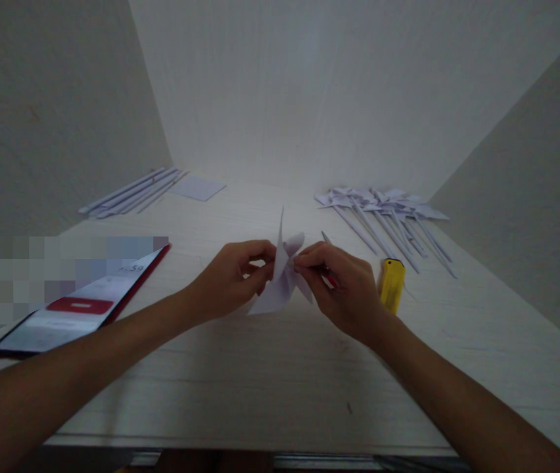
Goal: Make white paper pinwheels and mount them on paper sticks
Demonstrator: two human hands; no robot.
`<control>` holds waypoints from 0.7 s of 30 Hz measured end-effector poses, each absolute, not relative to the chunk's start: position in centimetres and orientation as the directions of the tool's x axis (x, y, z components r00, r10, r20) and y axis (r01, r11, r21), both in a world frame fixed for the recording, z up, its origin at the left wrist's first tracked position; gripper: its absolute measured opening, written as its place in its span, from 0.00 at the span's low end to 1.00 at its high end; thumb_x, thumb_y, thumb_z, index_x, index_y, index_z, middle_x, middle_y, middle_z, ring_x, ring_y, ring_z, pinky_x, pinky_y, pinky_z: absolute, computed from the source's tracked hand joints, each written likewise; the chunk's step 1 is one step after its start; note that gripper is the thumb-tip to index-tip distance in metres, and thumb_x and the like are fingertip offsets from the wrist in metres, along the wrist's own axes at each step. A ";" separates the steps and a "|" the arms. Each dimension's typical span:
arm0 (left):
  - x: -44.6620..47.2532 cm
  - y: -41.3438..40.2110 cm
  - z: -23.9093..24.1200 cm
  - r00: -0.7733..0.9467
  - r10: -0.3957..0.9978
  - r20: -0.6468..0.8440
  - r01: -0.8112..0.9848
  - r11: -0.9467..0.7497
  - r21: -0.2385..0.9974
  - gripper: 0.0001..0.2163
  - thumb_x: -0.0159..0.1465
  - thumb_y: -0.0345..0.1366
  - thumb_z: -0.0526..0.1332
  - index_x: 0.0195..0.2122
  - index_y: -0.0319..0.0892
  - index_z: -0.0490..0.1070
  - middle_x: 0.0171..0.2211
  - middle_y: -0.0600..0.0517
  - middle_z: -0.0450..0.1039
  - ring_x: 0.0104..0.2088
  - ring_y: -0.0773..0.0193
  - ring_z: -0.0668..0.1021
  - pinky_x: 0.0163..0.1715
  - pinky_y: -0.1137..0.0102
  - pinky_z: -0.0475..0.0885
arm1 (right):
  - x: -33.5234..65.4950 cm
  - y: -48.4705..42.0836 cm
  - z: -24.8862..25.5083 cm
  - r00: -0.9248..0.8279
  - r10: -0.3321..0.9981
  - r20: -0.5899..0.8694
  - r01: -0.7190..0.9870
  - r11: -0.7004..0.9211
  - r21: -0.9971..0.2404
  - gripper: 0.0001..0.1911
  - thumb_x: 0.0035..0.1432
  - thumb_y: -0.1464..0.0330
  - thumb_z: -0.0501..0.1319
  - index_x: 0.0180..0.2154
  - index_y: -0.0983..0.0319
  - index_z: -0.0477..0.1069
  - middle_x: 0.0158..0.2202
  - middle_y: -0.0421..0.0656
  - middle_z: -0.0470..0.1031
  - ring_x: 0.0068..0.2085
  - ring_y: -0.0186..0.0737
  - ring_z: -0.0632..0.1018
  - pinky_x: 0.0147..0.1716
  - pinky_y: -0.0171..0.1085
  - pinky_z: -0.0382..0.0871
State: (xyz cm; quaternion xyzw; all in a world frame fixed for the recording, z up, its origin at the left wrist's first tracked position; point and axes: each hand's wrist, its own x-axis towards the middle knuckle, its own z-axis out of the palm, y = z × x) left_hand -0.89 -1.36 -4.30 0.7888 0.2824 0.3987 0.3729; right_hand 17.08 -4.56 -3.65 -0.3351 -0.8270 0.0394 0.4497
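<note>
My left hand (233,279) pinches a folded white paper pinwheel (280,279) from its left side, just above the pale wooden table (270,381). My right hand (342,289) is closed at the pinwheel's centre, fingers pressed against the paper, and it also grips a thin red-and-grey tool (328,259) whose tip sticks out behind the fingers. Both hands meet at the middle of the table.
A yellow cutter (391,284) lies just right of my right hand. Several finished paper pinwheels on sticks (383,210) lie at the back right. Rolled paper sticks (132,192) and a paper square (198,187) lie at the back left. A phone (80,305) lies at the left.
</note>
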 end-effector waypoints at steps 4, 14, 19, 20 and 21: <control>-0.9 -1.4 -4.2 0.522 0.743 0.419 0.142 -0.560 0.816 0.04 0.55 0.31 0.54 0.25 0.40 0.66 0.22 0.54 0.70 0.19 0.71 0.72 0.22 0.75 0.72 | 17.2 -4.5 -3.6 -0.424 0.541 0.726 0.489 0.812 -0.319 0.06 0.57 0.77 0.54 0.31 0.63 0.66 0.30 0.43 0.72 0.32 0.34 0.73 0.29 0.33 0.67; -0.4 -2.1 -3.4 0.552 0.719 0.424 0.068 -0.545 0.836 0.09 0.58 0.29 0.54 0.21 0.40 0.67 0.18 0.56 0.69 0.18 0.71 0.72 0.18 0.78 0.70 | 17.5 -4.3 -3.1 -0.456 0.464 0.759 0.412 0.867 -0.281 0.08 0.56 0.79 0.53 0.32 0.62 0.66 0.32 0.44 0.71 0.32 0.32 0.72 0.27 0.31 0.67; -0.6 -2.2 -3.7 0.479 0.729 0.490 0.054 -0.582 0.812 0.06 0.58 0.29 0.56 0.25 0.40 0.69 0.22 0.55 0.72 0.19 0.72 0.72 0.18 0.77 0.70 | 17.5 -4.5 -3.1 -0.420 0.497 0.759 0.500 0.825 -0.264 0.07 0.55 0.78 0.55 0.29 0.61 0.64 0.27 0.41 0.68 0.29 0.32 0.70 0.26 0.32 0.65; -0.6 -2.3 -3.7 0.467 0.726 0.504 0.068 -0.598 0.798 0.06 0.58 0.29 0.56 0.27 0.40 0.70 0.23 0.55 0.72 0.19 0.72 0.72 0.18 0.78 0.70 | 17.5 -4.5 -3.1 -0.406 0.502 0.763 0.517 0.815 -0.261 0.07 0.55 0.77 0.55 0.29 0.61 0.63 0.26 0.40 0.68 0.28 0.32 0.70 0.26 0.32 0.65; -0.6 -2.3 -3.6 0.462 0.717 0.521 0.090 -0.623 0.777 0.06 0.58 0.29 0.56 0.27 0.40 0.70 0.23 0.55 0.72 0.19 0.73 0.72 0.18 0.78 0.70 | 17.4 -4.5 -3.1 -0.402 0.504 0.764 0.528 0.809 -0.256 0.06 0.55 0.77 0.56 0.29 0.61 0.63 0.25 0.40 0.67 0.28 0.33 0.69 0.25 0.33 0.64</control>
